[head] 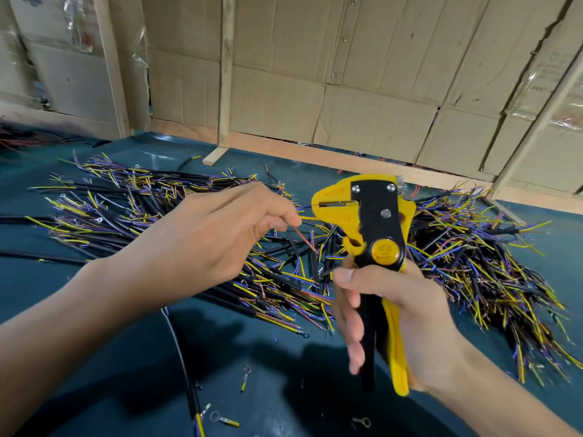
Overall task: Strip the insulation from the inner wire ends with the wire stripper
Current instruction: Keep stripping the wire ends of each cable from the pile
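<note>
Loose terminals [222, 418]: ring terminals with yellow sleeves lie scattered on the near worktop [126, 389], likely crimp parts kept close for a later step.
Black cable [186, 373]: it trails down from under the left wrist toward the near edge; its jacket ends there and a yellow core shows, so the long run hangs clear of the work.
Right hand [394, 313]: it wraps the handles of the wire stripper [372, 234], thumb laid across the front near the yellow dial. The fingers curl loosely around the black handle, and the yellow lever stands apart from it, so I judge the squeeze not yet made.
Wire stripper: it is held upright off the worktop, head at the top with its mouth facing left, toward the feeding hand.
Left hand [202, 241]: fingers pinched together on thin inner wires. A yellow wire [307, 218] runs from the fingertips to the lower edge of the stripper's head, just below the mouth slot; whether its tip is inside, I cannot tell. A red wire [304, 238] juts down and away, kept clear of the mouth.
Step in hand: probably lining up one core for stripping.
Wire pile [473, 263]: cut cables with yellow, purple and blue cores are spread behind both hands, within reach.
Backdrop: cardboard sheets [362, 74] on a wooden frame close off the far edge.
</note>
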